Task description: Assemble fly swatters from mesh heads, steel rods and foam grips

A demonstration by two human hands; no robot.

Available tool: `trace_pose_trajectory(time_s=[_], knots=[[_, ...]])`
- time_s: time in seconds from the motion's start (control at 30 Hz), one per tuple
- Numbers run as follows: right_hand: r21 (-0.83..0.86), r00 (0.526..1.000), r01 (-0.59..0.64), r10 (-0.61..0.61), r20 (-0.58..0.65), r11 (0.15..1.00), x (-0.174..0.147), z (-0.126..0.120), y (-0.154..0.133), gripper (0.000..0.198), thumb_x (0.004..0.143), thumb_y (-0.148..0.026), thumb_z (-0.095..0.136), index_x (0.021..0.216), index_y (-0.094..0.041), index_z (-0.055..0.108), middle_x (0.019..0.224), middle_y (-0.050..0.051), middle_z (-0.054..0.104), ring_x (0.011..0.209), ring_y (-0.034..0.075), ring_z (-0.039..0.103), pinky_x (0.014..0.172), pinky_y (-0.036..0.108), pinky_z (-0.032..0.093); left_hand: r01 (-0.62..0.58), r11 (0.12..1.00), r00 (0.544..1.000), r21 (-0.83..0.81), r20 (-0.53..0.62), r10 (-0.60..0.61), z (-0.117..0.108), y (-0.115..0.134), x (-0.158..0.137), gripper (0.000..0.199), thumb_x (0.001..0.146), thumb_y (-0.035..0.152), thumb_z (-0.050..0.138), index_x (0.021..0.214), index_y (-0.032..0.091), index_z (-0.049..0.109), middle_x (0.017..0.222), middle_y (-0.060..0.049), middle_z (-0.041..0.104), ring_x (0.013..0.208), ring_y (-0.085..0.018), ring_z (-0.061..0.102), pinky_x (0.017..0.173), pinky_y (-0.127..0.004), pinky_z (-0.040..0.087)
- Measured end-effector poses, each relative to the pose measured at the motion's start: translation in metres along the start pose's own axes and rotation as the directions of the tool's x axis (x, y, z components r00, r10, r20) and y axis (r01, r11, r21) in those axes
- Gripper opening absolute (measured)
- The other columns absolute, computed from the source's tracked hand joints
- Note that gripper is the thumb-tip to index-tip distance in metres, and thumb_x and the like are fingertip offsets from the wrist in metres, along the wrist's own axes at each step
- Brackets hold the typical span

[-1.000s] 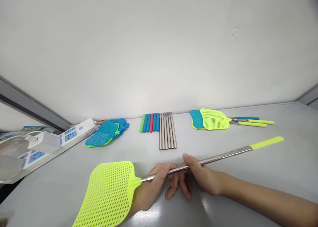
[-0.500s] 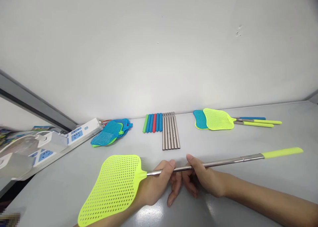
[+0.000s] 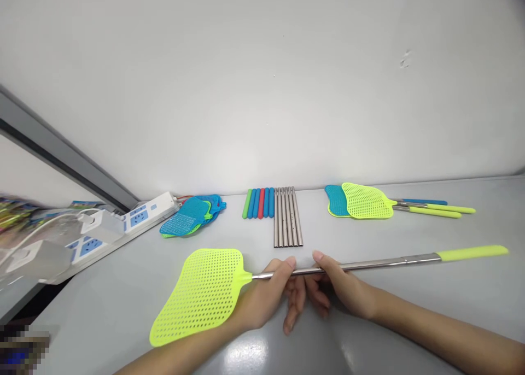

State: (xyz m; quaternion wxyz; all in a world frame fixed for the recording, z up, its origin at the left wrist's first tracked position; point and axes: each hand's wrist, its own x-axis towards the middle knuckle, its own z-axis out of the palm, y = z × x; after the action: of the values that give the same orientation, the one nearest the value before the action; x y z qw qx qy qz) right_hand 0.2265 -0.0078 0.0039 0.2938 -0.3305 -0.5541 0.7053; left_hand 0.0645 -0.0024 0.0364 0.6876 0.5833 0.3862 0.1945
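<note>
A yellow-green fly swatter (image 3: 205, 293) with a steel telescopic rod and a yellow-green grip (image 3: 471, 253) lies across both my hands, above the grey table. My left hand (image 3: 273, 296) is closed on the thin rod just right of the perforated head, thumb on top. Close beside it, my right hand (image 3: 342, 287) pinches the rod nearer its middle, thumb on top and fingers beneath. The rod is extended, with its thicker section toward the grip. The fingers' undersides are partly hidden.
Along the wall lie loose swatter heads (image 3: 186, 217), several coloured grips (image 3: 258, 203), a row of steel rods (image 3: 288, 219) and a stack of assembled swatters (image 3: 367, 201). A white power strip (image 3: 150, 212) with plugged-in adapters runs along the left edge.
The view has shifted slightly, so everything sits a little further right. Both hands keep their hold on the swatter, and its head appears slightly higher.
</note>
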Motion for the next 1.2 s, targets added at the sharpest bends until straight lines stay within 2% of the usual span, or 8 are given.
trace_pose_trajectory(time_s=[0.17, 0.37, 0.5, 0.63, 0.83, 1.0, 1.2], knots=[[0.098, 0.999, -0.008, 0.012, -0.043, 0.995, 0.002, -0.002, 0.0, 0.059, 0.087, -0.051, 0.019, 0.041, -0.017, 0.038, 0.034, -0.004, 0.035, 0.033, 0.008, 0.039, 0.04, 0.022, 0.027, -0.02, 0.985, 0.996, -0.17, 0.08, 0.034, -0.006, -0.013, 0.011, 0.059, 0.084, 0.049, 0.02, 0.048, 0.014, 0.05, 0.032, 0.0, 0.047, 0.03, -0.011, 0.045, 0.039, -0.022, 0.034], [0.295, 0.973, 0.182, -0.128, -0.192, 0.938, 0.004, -0.002, 0.0, 0.054, 0.085, -0.044, 0.029, 0.039, -0.018, 0.037, 0.033, -0.005, 0.029, 0.032, 0.009, 0.037, 0.042, 0.024, 0.026, -0.019, 0.97, 0.997, -0.244, 0.072, 0.038, -0.003, -0.012, 0.012, 0.057, 0.083, 0.05, 0.025, 0.048, 0.013, 0.05, 0.03, -0.001, 0.046, 0.026, -0.01, 0.043, 0.034, -0.021, 0.034], [0.284, 0.901, 0.327, -0.206, -0.383, 0.901, 0.004, -0.002, -0.004, 0.05, 0.082, -0.043, 0.038, 0.038, -0.019, 0.036, 0.036, -0.004, 0.029, 0.036, 0.01, 0.034, 0.043, 0.026, 0.024, -0.046, 0.963, 0.998, -0.264, 0.032, 0.056, -0.002, -0.014, 0.01, 0.055, 0.082, 0.05, 0.029, 0.044, 0.014, 0.047, 0.029, 0.0, 0.043, 0.026, -0.01, 0.042, 0.034, -0.021, 0.033], [0.364, 0.823, 0.422, -0.184, -0.537, 0.83, 0.004, -0.003, -0.007, 0.05, 0.081, -0.042, 0.038, 0.037, -0.019, 0.034, 0.037, -0.004, 0.026, 0.036, 0.01, 0.03, 0.041, 0.027, 0.02, -0.071, 0.951, 0.997, -0.3, -0.037, 0.063, -0.002, -0.017, 0.011, 0.053, 0.081, 0.049, 0.032, 0.042, 0.015, 0.045, 0.026, 0.003, 0.037, 0.025, -0.01, 0.04, 0.032, -0.021, 0.029], [0.403, 0.828, 0.427, -0.171, -0.534, 0.81, 0.005, -0.003, -0.008, 0.049, 0.079, -0.041, 0.04, 0.035, -0.019, 0.036, 0.036, -0.003, 0.027, 0.035, 0.01, 0.03, 0.04, 0.027, 0.019, -0.11, 0.95, 0.992, -0.292, -0.088, 0.088, -0.001, -0.016, 0.01, 0.056, 0.08, 0.05, 0.035, 0.037, 0.016, 0.043, 0.025, 0.004, 0.033, 0.024, -0.008, 0.035, 0.033, -0.021, 0.026], [0.376, 0.829, 0.417, -0.177, -0.53, 0.828, 0.007, -0.002, -0.008, 0.05, 0.081, -0.038, 0.04, 0.034, -0.019, 0.035, 0.033, -0.004, 0.026, 0.034, 0.01, 0.031, 0.04, 0.027, 0.02, -0.075, 0.982, 0.996, -0.173, -0.066, 0.064, 0.002, -0.013, 0.008, 0.055, 0.079, 0.053, 0.036, 0.04, 0.016, 0.044, 0.028, 0.003, 0.035, 0.027, -0.008, 0.037, 0.035, -0.021, 0.029], [0.374, 0.842, 0.364, -0.129, -0.524, 0.853, 0.009, -0.003, -0.004, 0.047, 0.08, -0.035, 0.043, 0.036, -0.019, 0.035, 0.034, -0.005, 0.027, 0.034, 0.009, 0.033, 0.041, 0.026, 0.022, -0.077, 0.982, 0.993, -0.17, -0.099, 0.061, 0.003, -0.011, 0.008, 0.055, 0.079, 0.054, 0.036, 0.039, 0.016, 0.043, 0.028, 0.004, 0.034, 0.027, -0.008, 0.035, 0.034, -0.021, 0.028]])
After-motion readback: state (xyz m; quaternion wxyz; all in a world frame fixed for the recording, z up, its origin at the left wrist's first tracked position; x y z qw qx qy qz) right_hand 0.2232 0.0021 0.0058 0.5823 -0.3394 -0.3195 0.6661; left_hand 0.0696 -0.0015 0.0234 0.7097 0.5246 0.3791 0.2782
